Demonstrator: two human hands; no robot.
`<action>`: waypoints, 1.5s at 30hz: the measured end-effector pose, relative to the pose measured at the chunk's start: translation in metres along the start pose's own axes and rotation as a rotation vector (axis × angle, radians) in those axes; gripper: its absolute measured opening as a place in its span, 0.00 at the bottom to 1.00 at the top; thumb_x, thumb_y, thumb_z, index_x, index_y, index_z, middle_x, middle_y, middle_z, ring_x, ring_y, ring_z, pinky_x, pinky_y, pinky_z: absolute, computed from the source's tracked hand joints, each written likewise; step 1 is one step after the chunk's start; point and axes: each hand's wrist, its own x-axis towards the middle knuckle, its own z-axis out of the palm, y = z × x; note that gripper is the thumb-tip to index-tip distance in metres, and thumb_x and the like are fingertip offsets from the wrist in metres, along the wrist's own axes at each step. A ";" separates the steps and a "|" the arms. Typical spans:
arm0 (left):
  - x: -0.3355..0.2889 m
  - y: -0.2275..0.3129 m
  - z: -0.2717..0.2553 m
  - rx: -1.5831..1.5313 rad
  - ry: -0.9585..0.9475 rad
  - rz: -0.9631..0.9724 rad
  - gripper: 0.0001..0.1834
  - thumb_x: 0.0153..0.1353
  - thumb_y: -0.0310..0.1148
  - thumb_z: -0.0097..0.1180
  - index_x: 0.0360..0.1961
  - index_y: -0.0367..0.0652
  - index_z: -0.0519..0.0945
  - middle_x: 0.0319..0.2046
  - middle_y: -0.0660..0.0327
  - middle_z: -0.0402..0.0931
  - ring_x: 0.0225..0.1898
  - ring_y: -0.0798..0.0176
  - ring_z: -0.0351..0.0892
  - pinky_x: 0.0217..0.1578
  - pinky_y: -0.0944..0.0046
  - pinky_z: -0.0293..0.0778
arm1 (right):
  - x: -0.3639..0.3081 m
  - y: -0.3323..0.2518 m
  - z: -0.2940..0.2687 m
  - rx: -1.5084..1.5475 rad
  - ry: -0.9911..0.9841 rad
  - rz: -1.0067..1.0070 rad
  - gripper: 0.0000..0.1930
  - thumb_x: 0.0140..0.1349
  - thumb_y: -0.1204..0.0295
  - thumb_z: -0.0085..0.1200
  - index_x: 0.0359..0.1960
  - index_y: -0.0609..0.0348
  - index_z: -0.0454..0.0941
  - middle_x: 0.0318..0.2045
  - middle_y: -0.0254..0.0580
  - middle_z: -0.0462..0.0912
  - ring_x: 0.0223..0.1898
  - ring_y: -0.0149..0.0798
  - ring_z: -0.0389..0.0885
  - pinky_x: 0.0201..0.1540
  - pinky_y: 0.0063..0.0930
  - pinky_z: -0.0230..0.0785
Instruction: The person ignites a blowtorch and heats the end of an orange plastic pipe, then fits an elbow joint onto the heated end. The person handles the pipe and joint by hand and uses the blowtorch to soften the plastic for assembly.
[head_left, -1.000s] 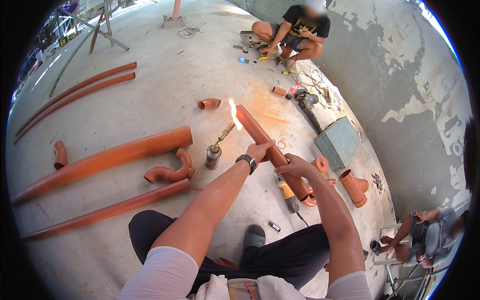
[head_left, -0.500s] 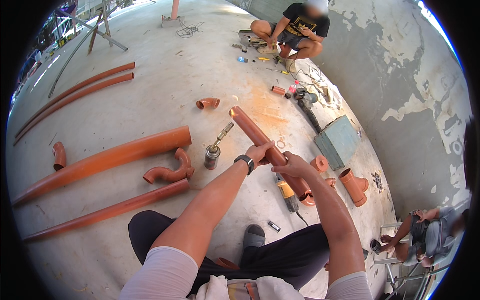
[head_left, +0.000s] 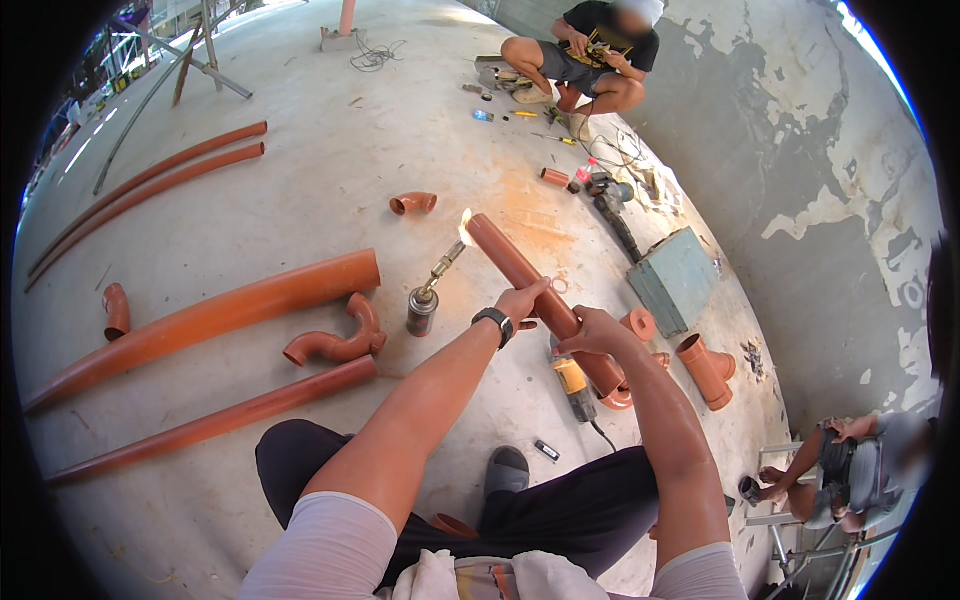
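Both my hands grip an orange-brown plastic pipe, tilted with its far end up and to the left. My left hand, with a dark watch at the wrist, wraps it near the middle. Closer to me, my right hand is closed round it. A gas torch stands on the floor to the left, its nozzle pointing up toward the pipe's far end. The flame burns right beside that end. Under the pipe's near part lies a yellow and black power tool.
Left are a thick pipe, a trap bend and thinner pipes. An elbow lies ahead. A blue-grey metal case and a tee fitting sit right. One person squats beyond; another sits far right.
The pipe's far end has shifted slightly right, and the flame looks larger and brighter. The squatting person has raised both hands together at the chest.
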 end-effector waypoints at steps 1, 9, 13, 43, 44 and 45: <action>0.001 -0.002 0.000 0.000 0.000 0.003 0.32 0.63 0.55 0.66 0.57 0.43 0.76 0.49 0.58 0.80 0.50 0.57 0.81 0.49 0.52 0.79 | -0.002 -0.001 0.000 0.001 0.006 0.002 0.45 0.43 0.43 0.74 0.57 0.65 0.78 0.47 0.57 0.86 0.50 0.51 0.85 0.52 0.39 0.75; 0.016 -0.018 -0.007 -0.175 -0.091 0.055 0.26 0.66 0.44 0.65 0.56 0.37 0.75 0.49 0.51 0.80 0.48 0.50 0.85 0.52 0.49 0.84 | 0.020 0.030 0.019 0.205 0.066 -0.016 0.42 0.51 0.49 0.70 0.64 0.61 0.75 0.51 0.58 0.85 0.54 0.52 0.84 0.58 0.39 0.73; 0.013 -0.018 -0.009 -0.249 -0.116 0.026 0.24 0.66 0.44 0.64 0.54 0.38 0.76 0.49 0.53 0.80 0.49 0.51 0.84 0.53 0.49 0.82 | 0.017 0.025 0.012 0.210 -0.006 -0.021 0.41 0.49 0.48 0.72 0.61 0.64 0.78 0.50 0.58 0.85 0.53 0.51 0.84 0.57 0.38 0.73; -0.010 -0.004 0.000 -0.042 -0.056 -0.030 0.26 0.65 0.54 0.66 0.53 0.45 0.78 0.47 0.59 0.79 0.47 0.58 0.79 0.51 0.52 0.77 | 0.010 0.004 0.007 -0.005 0.093 0.061 0.43 0.41 0.40 0.74 0.48 0.68 0.83 0.39 0.56 0.87 0.39 0.51 0.87 0.42 0.38 0.77; -0.006 -0.004 -0.004 -0.053 -0.084 -0.011 0.26 0.65 0.53 0.66 0.53 0.45 0.78 0.47 0.59 0.79 0.47 0.59 0.79 0.51 0.53 0.77 | 0.010 0.002 0.009 -0.001 0.116 0.065 0.43 0.41 0.40 0.74 0.47 0.69 0.83 0.39 0.57 0.87 0.40 0.52 0.87 0.43 0.38 0.77; -0.002 -0.004 -0.006 -0.065 -0.112 0.007 0.26 0.65 0.53 0.67 0.53 0.46 0.78 0.46 0.60 0.79 0.47 0.60 0.78 0.50 0.53 0.77 | 0.010 0.001 0.009 0.002 0.138 0.070 0.42 0.41 0.41 0.74 0.47 0.69 0.82 0.40 0.57 0.87 0.40 0.52 0.87 0.44 0.38 0.78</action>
